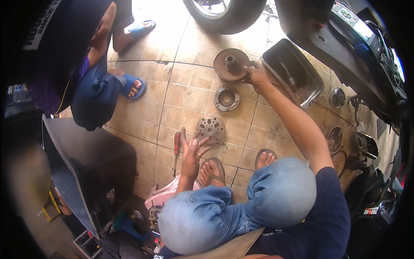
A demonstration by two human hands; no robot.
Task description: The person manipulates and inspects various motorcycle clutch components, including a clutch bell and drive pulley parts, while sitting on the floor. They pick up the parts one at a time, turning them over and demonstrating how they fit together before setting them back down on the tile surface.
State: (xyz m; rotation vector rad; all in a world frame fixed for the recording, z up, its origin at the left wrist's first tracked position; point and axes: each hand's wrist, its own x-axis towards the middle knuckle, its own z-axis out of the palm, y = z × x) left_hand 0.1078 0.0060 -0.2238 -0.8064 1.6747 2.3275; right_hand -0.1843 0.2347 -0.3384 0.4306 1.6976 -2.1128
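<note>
My right hand [258, 78] reaches far forward, its fingers closed at the right rim of a brown metal pulley [222, 69] with a hub standing up in its middle. Nearer to me lies a round clutch part [218, 100] with a wide centre hole. My left hand [189, 157] hovers low with spread fingers, holding nothing. Its fingertips are close to a grey metal disc [215, 126] full of holes; whether they touch it I cannot tell. Just left of that hand a red-handled screwdriver [176, 143] lies on the tiles.
A black tub [317, 82] holding a brush stands beside my right hand. Further right are loose metal parts [337, 97] and a motorcycle body [321, 39]. A tyre [228, 23] is ahead. At left another person in blue sandals [137, 88] sits near a dark box [86, 151]. Pink cloth [166, 194] lies by my knee.
</note>
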